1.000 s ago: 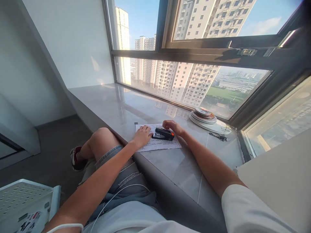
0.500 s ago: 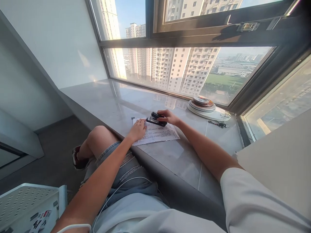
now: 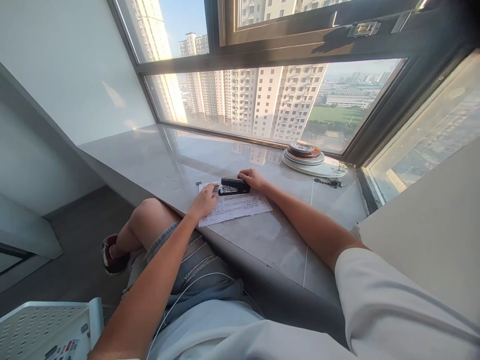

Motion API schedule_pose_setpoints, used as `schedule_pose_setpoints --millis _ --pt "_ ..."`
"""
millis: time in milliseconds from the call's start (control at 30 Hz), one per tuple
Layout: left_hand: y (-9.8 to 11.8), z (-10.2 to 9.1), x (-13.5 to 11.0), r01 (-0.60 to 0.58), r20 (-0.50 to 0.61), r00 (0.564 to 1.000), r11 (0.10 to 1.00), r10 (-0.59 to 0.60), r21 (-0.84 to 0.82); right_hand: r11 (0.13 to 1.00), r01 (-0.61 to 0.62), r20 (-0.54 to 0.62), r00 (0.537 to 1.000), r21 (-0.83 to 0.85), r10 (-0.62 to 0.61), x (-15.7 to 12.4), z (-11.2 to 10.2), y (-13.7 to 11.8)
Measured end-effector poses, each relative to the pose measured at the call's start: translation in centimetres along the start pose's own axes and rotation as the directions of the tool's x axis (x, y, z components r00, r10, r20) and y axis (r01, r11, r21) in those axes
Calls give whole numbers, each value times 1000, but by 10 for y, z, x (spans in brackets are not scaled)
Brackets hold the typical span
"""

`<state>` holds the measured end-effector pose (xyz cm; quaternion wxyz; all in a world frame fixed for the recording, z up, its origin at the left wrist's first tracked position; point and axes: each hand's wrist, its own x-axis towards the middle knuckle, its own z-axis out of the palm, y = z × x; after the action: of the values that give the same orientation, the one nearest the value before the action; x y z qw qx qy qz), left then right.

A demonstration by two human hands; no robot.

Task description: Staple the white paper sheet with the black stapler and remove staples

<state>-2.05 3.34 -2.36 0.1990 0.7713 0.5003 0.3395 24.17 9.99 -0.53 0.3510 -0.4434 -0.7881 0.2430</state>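
A black stapler [image 3: 235, 185] stands on a printed sheet of paper [image 3: 240, 207], its arm and base slightly apart towards the left end. My right hand [image 3: 252, 178] is closed around its rear end from behind. At the paper's left side lies my left hand [image 3: 205, 201], its fingers stretched towards the stapler's front end. The fingertips are close to it; whether they touch is too small to tell. Beside the paper's upper left corner is a small grey piece [image 3: 198, 183], its kind unclear.
The paper lies near the front edge of a grey tiled window ledge [image 3: 180, 175]. Stacked plates [image 3: 303, 155] and a bunch of keys [image 3: 330, 183] sit at the right by the window. A white perforated cart [image 3: 41, 330] stands at lower left. A white cable [image 3: 187, 284] crosses my lap.
The stapler has been turned from its tilted position to stand upright on the paper. My right hand has shifted to its rear, and my left fingers have lifted from the paper towards its front.
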Motion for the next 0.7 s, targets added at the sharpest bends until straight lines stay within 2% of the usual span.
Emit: schedule_pose_setpoints --millis 167,333,400,467,600,700 --pt "-8 -3 3 93 -39 994 976 -102 -196 997 29 24 999 -67 -28 -1 -1 0" --pt "-17 -2 8 90 -134 977 894 -164 -439 999 45 35 998 -8 -45 -7 -2 -6" --pt "-20 0 10 82 -141 976 880 -165 -468 997 67 54 996 38 -69 -10 -6 -9" --pt "-21 1 11 72 -150 976 881 -160 -468 988 143 111 983 58 -149 -14 -11 -12" --pt "-21 -1 9 64 -142 979 881 -147 -468 933 355 246 911 -54 -332 -19 -15 -15" --pt "-20 -5 7 91 -140 974 878 -176 -470 920 369 223 915 -134 -335 -21 -14 -15"
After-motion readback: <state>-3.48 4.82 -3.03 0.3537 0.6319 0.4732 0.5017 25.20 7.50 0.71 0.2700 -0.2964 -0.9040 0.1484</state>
